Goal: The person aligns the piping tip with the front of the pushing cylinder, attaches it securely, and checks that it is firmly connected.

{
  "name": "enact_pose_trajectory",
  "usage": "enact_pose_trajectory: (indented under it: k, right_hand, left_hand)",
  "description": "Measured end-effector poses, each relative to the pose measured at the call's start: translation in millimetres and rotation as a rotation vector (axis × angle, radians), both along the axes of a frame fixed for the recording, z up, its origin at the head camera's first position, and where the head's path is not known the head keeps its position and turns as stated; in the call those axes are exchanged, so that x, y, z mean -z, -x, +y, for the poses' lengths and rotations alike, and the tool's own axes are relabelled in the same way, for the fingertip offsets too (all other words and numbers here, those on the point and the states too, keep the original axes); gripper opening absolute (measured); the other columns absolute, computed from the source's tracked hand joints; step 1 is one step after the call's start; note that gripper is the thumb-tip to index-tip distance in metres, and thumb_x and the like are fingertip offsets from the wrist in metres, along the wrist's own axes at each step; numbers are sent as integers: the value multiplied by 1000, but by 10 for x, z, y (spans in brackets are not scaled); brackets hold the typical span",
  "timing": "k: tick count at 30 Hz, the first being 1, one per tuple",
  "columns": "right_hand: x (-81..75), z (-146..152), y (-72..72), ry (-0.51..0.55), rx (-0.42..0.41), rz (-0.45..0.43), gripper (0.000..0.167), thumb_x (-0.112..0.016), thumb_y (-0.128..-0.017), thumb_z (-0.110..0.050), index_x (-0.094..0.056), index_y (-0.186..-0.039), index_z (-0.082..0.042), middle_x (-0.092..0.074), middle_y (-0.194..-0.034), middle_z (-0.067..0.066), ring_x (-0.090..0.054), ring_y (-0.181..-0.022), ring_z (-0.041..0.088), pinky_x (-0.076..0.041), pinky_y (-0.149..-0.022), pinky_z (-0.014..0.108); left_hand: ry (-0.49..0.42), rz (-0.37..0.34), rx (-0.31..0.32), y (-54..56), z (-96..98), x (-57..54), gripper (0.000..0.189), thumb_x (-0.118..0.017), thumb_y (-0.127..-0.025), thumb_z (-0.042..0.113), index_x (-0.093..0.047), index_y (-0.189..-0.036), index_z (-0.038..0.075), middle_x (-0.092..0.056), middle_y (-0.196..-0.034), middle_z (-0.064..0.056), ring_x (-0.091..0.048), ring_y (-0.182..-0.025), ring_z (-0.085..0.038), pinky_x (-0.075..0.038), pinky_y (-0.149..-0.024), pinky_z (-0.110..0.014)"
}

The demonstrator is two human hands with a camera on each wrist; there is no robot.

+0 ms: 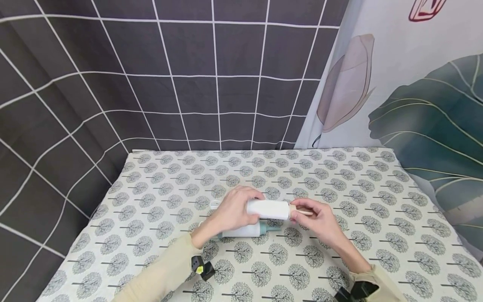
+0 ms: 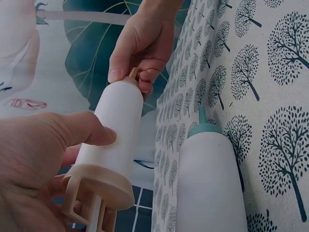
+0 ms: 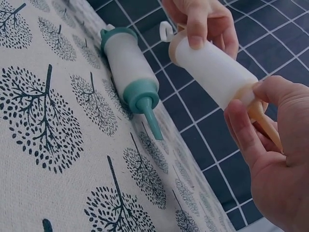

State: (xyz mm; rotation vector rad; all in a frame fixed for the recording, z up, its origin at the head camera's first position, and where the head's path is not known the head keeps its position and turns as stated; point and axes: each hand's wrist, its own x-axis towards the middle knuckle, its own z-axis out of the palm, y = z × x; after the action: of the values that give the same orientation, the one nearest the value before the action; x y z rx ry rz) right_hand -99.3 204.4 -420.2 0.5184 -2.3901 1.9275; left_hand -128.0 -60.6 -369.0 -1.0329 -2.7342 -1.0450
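My left hand point(image 1: 237, 205) grips the white barrel of a piping syringe point(image 1: 269, 209) above the table, with its thumb along the side. This syringe has a beige nozzle point(image 3: 266, 124) at one end and a beige finger grip point(image 2: 99, 186) with a white plunger at the other. At the nozzle end, my right hand point(image 1: 318, 222) pinches the beige collar between thumb and fingers. A second piping syringe point(image 1: 243, 231), white with green ends, lies on the table just below and nearer to me. Its green nozzle point(image 3: 152, 121) points to the right; neither hand touches it.
A cloth point(image 1: 377, 218) with a tree print covers the table. Behind and to the left hangs a dark curtain point(image 1: 237, 50) with white grid lines. A pale curtain point(image 1: 396, 84) with leaf shapes hangs on the right.
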Motion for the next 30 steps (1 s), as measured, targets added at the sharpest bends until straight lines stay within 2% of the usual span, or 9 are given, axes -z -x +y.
enact_pose_trajectory:
  k: [7, 13, 19, 23, 30]
  right_hand:
    - [-7, -3, -11, 9, -2, -75, 26, -67, -92, -1, -62, -113, 15, -69, -92, 21, -70, -73, 31, -60, -70, 35]
    - [-16, 0, -8, 6, -10, -98, 26, -64, -96, -5, -62, -112, 15, -68, -90, 23, -69, -73, 33, -60, -69, 36]
    - [-43, 3, 1, 20, -9, -160, 30, -62, -99, -12, -62, -112, 15, -67, -86, 23, -68, -69, 25, -60, -66, 37]
    - [-42, 2, 7, 32, -9, -168, 30, -61, -100, -13, -62, -111, 16, -67, -85, 24, -68, -66, 23, -60, -63, 37]
    - [-41, -12, -3, 3, 8, -196, 32, -61, -100, -16, -61, -112, 14, -67, -87, 24, -68, -67, 29, -60, -67, 38]
  left_hand:
    - [2, 9, -3, -10, 19, 13, 41, -84, -69, 0, -71, -107, 5, -71, -115, -6, -63, -106, -23, -39, -104, -51]
    - [-10, 11, -8, -18, 27, 22, 41, -84, -69, -1, -71, -108, 6, -71, -114, -5, -61, -103, -22, -44, -97, -46]
    - [-17, 9, -10, -31, 32, 4, 43, -83, -69, -2, -71, -110, 5, -70, -116, -6, -62, -104, -23, -44, -98, -46]
    - [-17, 4, -14, -34, 30, 11, 43, -82, -70, -2, -70, -111, 4, -70, -117, -6, -61, -104, -23, -43, -99, -48]
    - [-15, 2, -16, -20, 20, 49, 43, -83, -70, -1, -70, -111, 6, -70, -117, -5, -60, -106, -22, -43, -98, -48]
